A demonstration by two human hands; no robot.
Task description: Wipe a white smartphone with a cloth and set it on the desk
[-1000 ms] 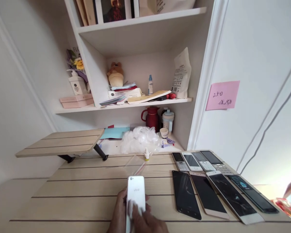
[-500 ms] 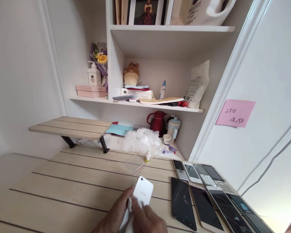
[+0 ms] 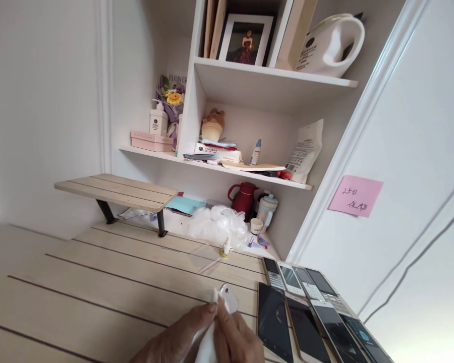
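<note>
Low in the view, my left hand [image 3: 177, 335] and my right hand [image 3: 238, 337] close around a white vivo smartphone [image 3: 229, 298]. Only its top corner shows above my fingers. A white cloth [image 3: 208, 345] hangs between my hands, pressed against the phone. The phone's lower part is hidden by my hands and the cloth. To the right lie a row of dark-screened smartphones [image 3: 272, 322] and, beyond them, a row of small keypad phones [image 3: 272, 273].
The pale slatted wooden desk [image 3: 98, 282] carries a small riser shelf [image 3: 117, 191], a plastic bag bundle [image 3: 216, 225], a small dropper bottle [image 3: 225, 247] and a clear plastic sheet [image 3: 203, 257]. A white shelf unit [image 3: 219, 166] stands behind, with a red thermos [image 3: 243, 197] beneath it.
The view has swung left and tilted. The phone has turned and dropped lower, and my hands now hide most of it, with the cloth hanging lower between them.
</note>
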